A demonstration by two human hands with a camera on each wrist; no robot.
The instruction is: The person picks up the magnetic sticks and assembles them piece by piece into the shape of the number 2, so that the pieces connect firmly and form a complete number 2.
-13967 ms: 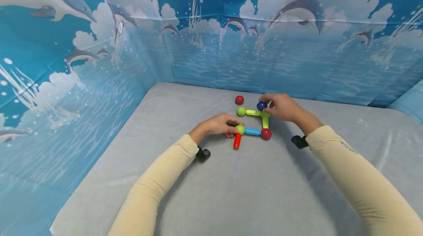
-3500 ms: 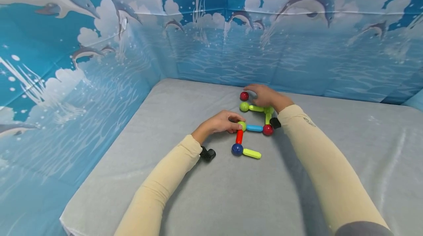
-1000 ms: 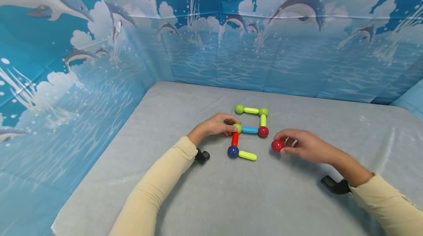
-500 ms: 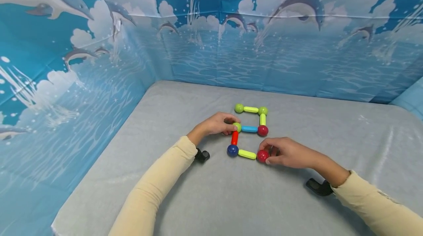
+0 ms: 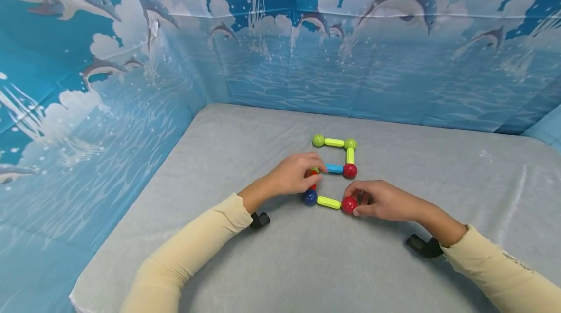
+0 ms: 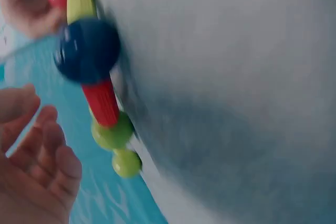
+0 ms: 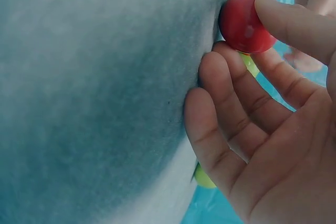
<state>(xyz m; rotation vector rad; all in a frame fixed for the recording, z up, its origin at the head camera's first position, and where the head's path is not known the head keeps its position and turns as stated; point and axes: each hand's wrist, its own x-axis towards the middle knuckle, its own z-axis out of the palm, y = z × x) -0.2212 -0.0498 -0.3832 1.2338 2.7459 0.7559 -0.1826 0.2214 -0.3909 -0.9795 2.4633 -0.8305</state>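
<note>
My right hand [image 5: 385, 201] pinches the red ball [image 5: 349, 204] near the middle of the gray table [image 5: 263, 264], touching the green stick [image 5: 328, 202]. My left hand [image 5: 291, 175] rests loose over the red stick [image 6: 101, 101].

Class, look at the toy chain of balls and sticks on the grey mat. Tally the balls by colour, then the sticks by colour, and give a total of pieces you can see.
Green balls: 2 seen; a third may hide under the left hand
Red balls: 2
Blue ball: 1
Green sticks: 3
Blue stick: 1
Red stick: 1
Total: 10 seen
</note>
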